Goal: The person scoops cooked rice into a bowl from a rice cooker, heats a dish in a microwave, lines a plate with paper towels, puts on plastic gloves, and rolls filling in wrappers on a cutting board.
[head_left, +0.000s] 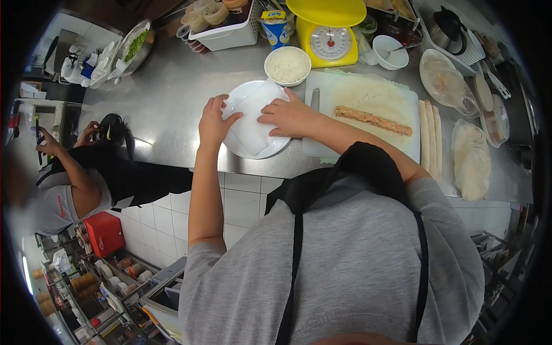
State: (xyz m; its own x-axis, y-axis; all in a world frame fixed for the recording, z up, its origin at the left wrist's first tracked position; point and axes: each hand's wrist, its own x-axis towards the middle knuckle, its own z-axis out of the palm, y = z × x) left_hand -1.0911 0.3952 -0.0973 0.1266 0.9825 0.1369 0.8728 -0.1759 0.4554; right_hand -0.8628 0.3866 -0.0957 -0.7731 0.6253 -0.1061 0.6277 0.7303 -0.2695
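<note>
White sheet (248, 123) is seen lying across a white plate (237, 91), between the left grip (214, 123) and the right grip (287, 117). The left grip is spread wide, thumb well parted from the fingers, at the near-left rim of the plate. The right grip is half curled, its fingertips laid over the right side of the sheet; whether anything is pinched there cannot be told.

By its look, the sheet is judged very light, thin and limp, likely to crease, cling to the plate or tear if it is pulled from one corner. It is best held by two opposite edges, with flat finger pads and even, light tension. The plate is judged stiff and smooth, apt to slide on the metal surface (161, 115), so it can be steadied at the rim beside the left grip.

Just beyond the right grip, a bowl of rice (287, 66) is placed; its loose grains could be scattered by a knock. To the right of that grip, a strip of filling (374, 119) is laid on a pale wrapper (368, 92), judged soft and easily broken.
</note>
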